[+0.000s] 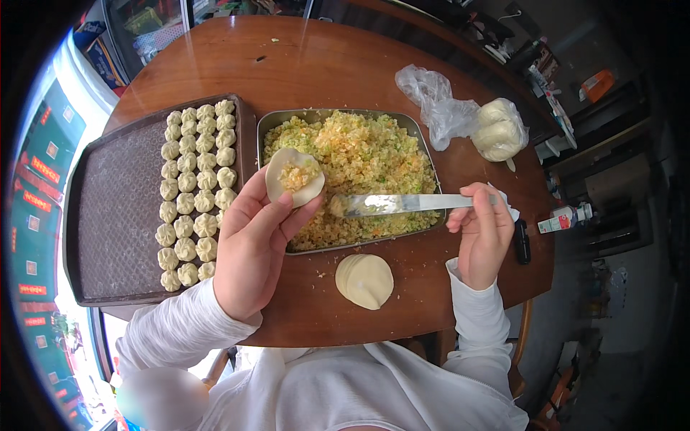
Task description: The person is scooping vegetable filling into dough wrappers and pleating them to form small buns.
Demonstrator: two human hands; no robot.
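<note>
In my left hand point(262, 241) lies a round dough wrapper point(310, 192) with a small mound of filling point(297, 174) at its centre; my thumb presses at the filling's edge. My right hand point(483, 233) grips the end of a flat metal spatula point(399, 204), whose blade reaches left over the filling, with a little clinging to its tip. Beneath the blade, a rectangular metal tray point(425, 147) holds a heap of chopped yellow-green filling point(359, 147). A stack of dough wrappers point(364, 280) sits on the table in front of me, between my two hands.
To the left, a dark baking tray point(118, 208) bears rows of pleated buns point(187, 162). A clear plastic bag point(438, 104) and a bagged lump of dough point(498, 131) rest at the right. Near the right edge of the wooden table point(316, 57) are a black object point(522, 242) and a labelled bottle point(564, 218).
</note>
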